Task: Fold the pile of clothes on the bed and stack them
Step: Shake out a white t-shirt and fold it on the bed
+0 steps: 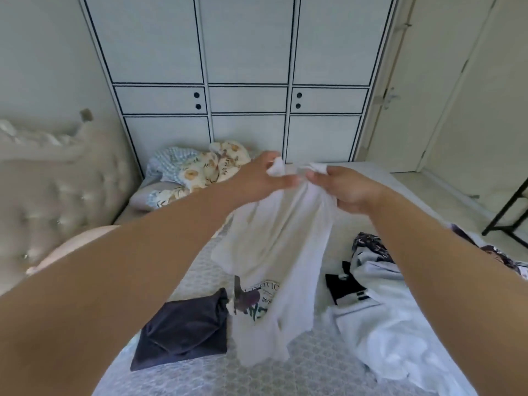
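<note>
At the far left, a tufted headboard is seen, with floral bedding bunched at the far side of the bed. On the near left of the bed, a folded navy garment is laid flat. Beside it, partly covered by hanging cloth, a printed white T-shirt is spread on the mattress. Above the middle of the bed, a white garment is held up in the air. Its upper edge is pinched by the left hand, the fingers curled round a bunch of cloth. Just to the right, another bunch of the same edge is gripped by the right hand, so both grips are closed on the fabric and the two hands are nearly touching. The garment hangs down, its lower end reaching the bed. On the right, a pile of unfolded clothes in white, black and dark print is left. A panelled wardrobe is seen at the far side.
</note>
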